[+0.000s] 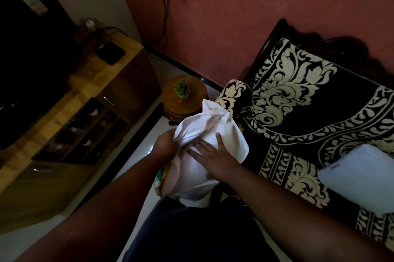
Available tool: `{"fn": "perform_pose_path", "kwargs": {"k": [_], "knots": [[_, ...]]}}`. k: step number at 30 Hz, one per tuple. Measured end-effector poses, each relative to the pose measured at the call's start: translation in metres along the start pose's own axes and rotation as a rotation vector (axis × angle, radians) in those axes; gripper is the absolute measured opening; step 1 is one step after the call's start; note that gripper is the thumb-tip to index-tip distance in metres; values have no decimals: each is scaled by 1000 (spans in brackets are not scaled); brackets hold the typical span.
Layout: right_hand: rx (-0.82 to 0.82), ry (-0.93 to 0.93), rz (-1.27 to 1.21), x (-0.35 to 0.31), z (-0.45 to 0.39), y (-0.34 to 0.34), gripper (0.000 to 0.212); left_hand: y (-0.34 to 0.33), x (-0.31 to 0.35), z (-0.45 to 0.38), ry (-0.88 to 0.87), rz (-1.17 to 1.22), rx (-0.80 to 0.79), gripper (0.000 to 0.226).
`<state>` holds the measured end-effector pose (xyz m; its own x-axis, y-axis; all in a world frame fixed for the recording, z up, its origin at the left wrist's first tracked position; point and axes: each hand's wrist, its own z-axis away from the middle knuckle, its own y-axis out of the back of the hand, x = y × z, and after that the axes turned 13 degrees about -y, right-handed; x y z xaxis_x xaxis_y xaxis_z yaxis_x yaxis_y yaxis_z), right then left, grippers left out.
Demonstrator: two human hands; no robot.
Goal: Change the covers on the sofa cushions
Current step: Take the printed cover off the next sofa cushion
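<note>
A cushion in a loose white cover [204,131] rests against my lap at the sofa's left end. My left hand [165,144] grips a bunched fold of the white cover at its left side. My right hand [215,156] lies flat on the cover with fingers spread, pressing on it. A strip of colourful patterned fabric [161,178] shows at the cover's lower left edge. Another flat white cushion [360,176] lies on the sofa seat to the right.
The sofa [309,99] is draped in black cloth with a cream floral pattern. A round wooden stool [184,96] bearing a small green plant stands by its left arm. A wooden TV cabinet [89,99] runs along the left; white floor lies between.
</note>
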<state>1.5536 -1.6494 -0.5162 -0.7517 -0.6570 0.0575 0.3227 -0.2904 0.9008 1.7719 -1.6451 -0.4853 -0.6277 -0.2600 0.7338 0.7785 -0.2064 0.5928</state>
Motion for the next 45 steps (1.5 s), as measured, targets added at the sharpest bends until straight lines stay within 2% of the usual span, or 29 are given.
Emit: {"fn": "perform_pose_path", "kwargs": {"k": [2, 4, 7, 9, 10, 13, 17, 19, 22, 24, 26, 28, 30, 32, 35, 37, 39, 41, 43, 45], "knots": [[20, -101, 69, -1, -1, -2, 95, -2, -4, 1, 7, -33, 76, 35], [53, -128, 106, 4, -5, -3, 80, 0, -3, 5, -50, -171, 68, 44], [80, -74, 131, 15, -9, -5, 43, 2, 11, 18, -177, -570, -254, 84], [70, -55, 127, 21, -11, -3, 45, 0, 21, 30, -127, -682, -427, 107], [85, -42, 120, 24, -11, -1, 45, 0, 21, 34, -89, -707, -460, 110], [148, -8, 109, 26, -8, 7, 23, 10, 9, 37, 16, -756, -391, 89], [178, 99, -28, 32, -1, 16, 24, 43, 1, 27, 17, -710, -162, 39], [241, 123, -112, 41, 6, 27, 30, 56, -4, 24, 25, -693, -114, 32], [385, 132, -235, 54, 16, 54, 45, 58, -3, 25, -28, -766, -125, 26], [446, 99, -351, 59, 24, 74, 45, 56, 2, 22, -59, -777, -77, 22], [489, 39, -448, 68, 26, 88, 43, 62, 9, 14, -67, -753, 6, 20], [479, -67, -601, 75, 32, 106, 47, 71, 17, 3, -84, -545, 117, 23], [507, -253, -756, 84, 38, 122, 47, 78, 27, -8, -75, -252, 253, 34], [491, -436, -936, 95, 36, 130, 44, 72, 38, -14, -129, -140, 332, 56], [497, -627, -1303, 106, 21, 130, 72, 43, 60, -12, -220, -118, 308, 76], [575, -738, -1488, 108, 13, 138, 78, 22, 81, -3, -259, -103, 323, 82], [651, -828, -1642, 104, 8, 150, 69, 5, 108, 9, -286, -93, 318, 76], [716, -902, -1780, 102, 3, 158, 60, -8, 133, 17, -309, -113, 233, 66], [762, -968, -1894, 102, -2, 161, 59, -13, 147, 20, -335, -219, 169, 64], [791, -999, -1937, 105, -5, 163, 58, -10, 149, 16, -390, -398, 169, 59]]}}
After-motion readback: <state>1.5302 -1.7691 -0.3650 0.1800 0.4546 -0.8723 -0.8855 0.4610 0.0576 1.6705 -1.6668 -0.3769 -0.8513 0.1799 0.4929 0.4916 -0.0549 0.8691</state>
